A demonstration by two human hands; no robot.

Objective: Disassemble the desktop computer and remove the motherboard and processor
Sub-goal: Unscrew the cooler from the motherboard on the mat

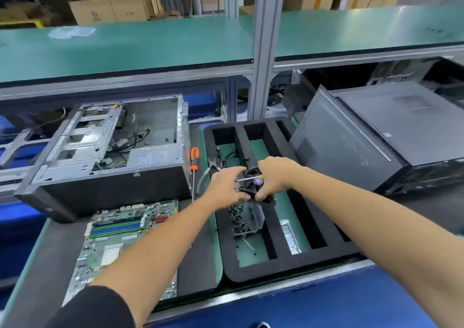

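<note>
The motherboard (120, 237) is already out and is laid flat on the bench (195, 260), just in front of the emptied computer case (113, 151). Whether the processor is still seated cannot be told. A cooler fan (251, 183) is held over the black foam tray (283, 267) by both hands: the left hand (226, 189) and right hand (273, 179) have their fingers curled round its sides. A second, closed computer (376, 131) is seen at the right.

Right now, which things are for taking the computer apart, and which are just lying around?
For the job:
- open computer case
- motherboard
- cooler fan, held by left hand and right hand
- orange screwdriver
- box of screws

Just lying about:
- closed black computer
- cardboard boxes
</note>
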